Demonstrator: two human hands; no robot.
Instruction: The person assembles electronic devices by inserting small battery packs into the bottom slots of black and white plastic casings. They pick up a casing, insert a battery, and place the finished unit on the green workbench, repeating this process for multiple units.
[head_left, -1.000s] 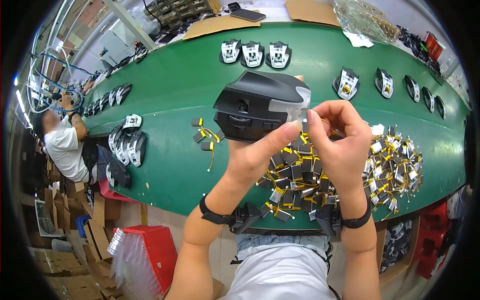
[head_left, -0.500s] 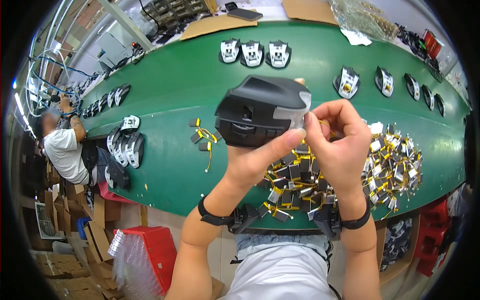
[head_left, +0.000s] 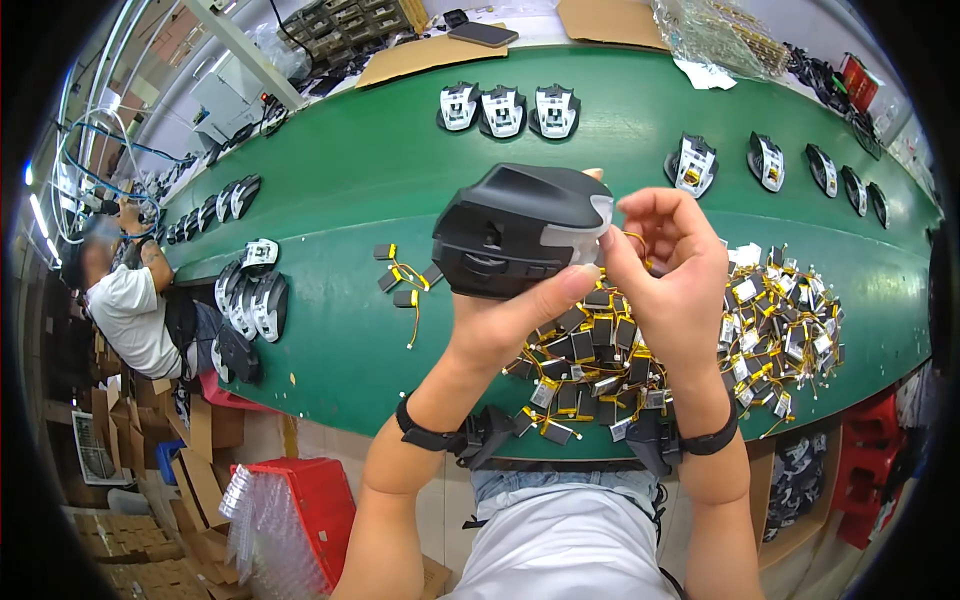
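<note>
My left hand grips a black computer mouse from below, its thumb along the near side. The mouse is raised above the green table, with a clear or pale end piece on its right. At that end my right hand is closed, thumb and fingers bent around a thin yellow-orange wire. What the wire joins is hidden by the mouse and fingers. Under my hands lies a pile of small battery packs with yellow tape and short leads. A few separate battery packs lie left of the mouse.
Opened mice stand in rows on the green table, more at right and left. A person sits at far left. A red crate with bubble wrap and cardboard boxes are on the floor.
The mouse has tilted slightly and dropped a little in my left hand. My right hand has shifted slightly left, its fingers lifting and spreading a bit near the mouse's end.
</note>
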